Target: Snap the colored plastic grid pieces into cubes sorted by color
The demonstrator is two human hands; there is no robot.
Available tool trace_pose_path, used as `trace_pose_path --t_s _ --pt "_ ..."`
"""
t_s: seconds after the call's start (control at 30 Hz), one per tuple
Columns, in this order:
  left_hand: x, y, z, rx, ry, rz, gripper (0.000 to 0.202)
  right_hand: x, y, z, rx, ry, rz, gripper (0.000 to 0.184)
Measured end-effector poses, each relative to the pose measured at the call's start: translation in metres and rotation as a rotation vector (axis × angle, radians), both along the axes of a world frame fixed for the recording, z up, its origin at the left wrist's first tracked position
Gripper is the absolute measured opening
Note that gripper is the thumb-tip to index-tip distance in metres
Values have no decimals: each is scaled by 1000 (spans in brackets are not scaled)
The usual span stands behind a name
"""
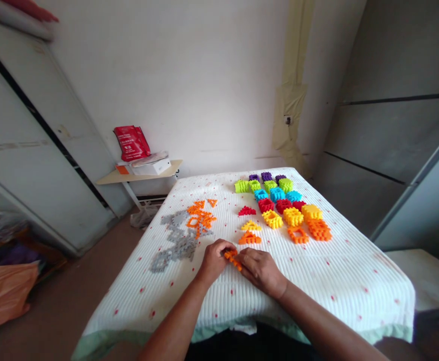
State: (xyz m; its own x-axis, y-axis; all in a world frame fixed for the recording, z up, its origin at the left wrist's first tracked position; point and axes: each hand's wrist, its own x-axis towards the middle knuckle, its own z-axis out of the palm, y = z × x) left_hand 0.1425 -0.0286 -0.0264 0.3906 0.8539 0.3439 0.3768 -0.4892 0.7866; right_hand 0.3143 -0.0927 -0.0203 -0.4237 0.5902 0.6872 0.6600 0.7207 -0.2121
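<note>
My left hand [214, 261] and my right hand [260, 272] meet near the middle of a white quilted bedspread [317, 281]. Both grip a small orange plastic waffle-block piece [233, 259], partly hidden by my fingers. Just beyond my hands lie an orange triangular piece [249, 239] and a yellow triangular piece [251, 226]. To the left, a loose group of grey interlocking pieces [176, 241] lies by a cluster of orange pieces [201, 218]. Rows of purple, green, blue, red, yellow and orange blocks [283, 205] fill the far right.
The bedspread has a green hem at its near edge. Beyond the bed stands a small wall shelf [140, 171] holding a white box and a red bag. A pale cabinet stands at the left, an orange bag lies on the floor, and grey panels line the right.
</note>
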Motion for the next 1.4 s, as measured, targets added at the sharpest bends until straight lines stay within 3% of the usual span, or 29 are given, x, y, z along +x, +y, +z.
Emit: trace_pose_path --t_s 0.1,0.23,0.33,0.43,0.6,0.77,1.03,1.17,1.23,1.4 --pt "0 1 -1 -45 -12 59 25 2 -3 1 53 -24 -120 19" --pt "-6 1 1 5 29 153 13 8 -11 -3 110 -116 -342 20" --pt "-11 -1 3 4 44 121 14 8 -13 -7 91 -183 -431 21" --pt "-12 -4 5 17 96 29 16 6 -10 -7 38 -210 -387 19" --pt "-9 -5 7 61 154 1 15 15 -5 -3 -120 -70 -149 20" --pt "-9 -3 2 45 131 10 16 37 2 -5 -205 187 -175 15" --pt "-9 -3 1 34 127 17 17 39 10 -5 -272 -13 -2 20" --pt "-10 -3 2 12 95 42 17 41 11 -2 -257 26 43 19" --pt "-11 -2 3 -7 73 68 17 45 14 1 -204 101 19 17" --pt "-11 -1 4 -38 42 88 17 54 31 7 -125 226 -211 16"
